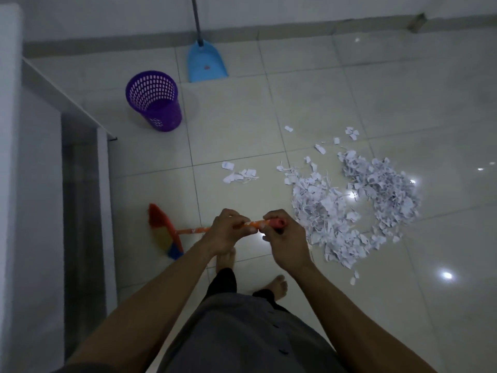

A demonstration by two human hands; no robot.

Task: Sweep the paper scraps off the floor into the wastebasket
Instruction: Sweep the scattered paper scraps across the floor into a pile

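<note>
We clamp our left grip (226, 232) and right grip (287, 242) round the broom (164, 229) handle. The paper scraps (349, 205) lie heaped on the floor (242, 117); the wastebasket (153, 103) stands near its far left edge.

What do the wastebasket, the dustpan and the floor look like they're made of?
Wastebasket: likely moulded plastic, uniform purple with a slotted lattice wall. Dustpan: probably plastic too, smooth light blue. Floor: glazed tile, glossy, with grout lines and light reflections.
</note>
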